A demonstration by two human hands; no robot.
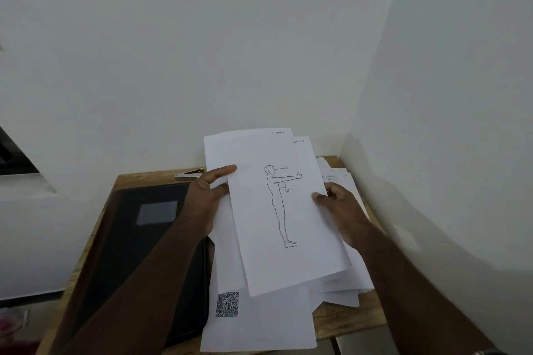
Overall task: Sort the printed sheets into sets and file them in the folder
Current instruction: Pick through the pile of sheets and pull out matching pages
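Held a fanned stack of printed sheets (284,210) above the counter (346,317), left hand (207,196) and right hand (340,207) each curled on one edge. Best sorted by the section labels, then moved to the closed black folder (144,239) just left.

- one view only, from a camera worn on the person's head, so no second view shares any of the scene.
- it faces forward and down into a room corner where two white walls (259,37) meet behind a small wooden table (352,317).
- it sits close: both forearms enter from the bottom edge, and the left hand (207,193) and right hand (337,204) lie near the middle.
- the wide-angle lens bends straight lines near the frame edges.
- walls fill the upper half, the table the lower.
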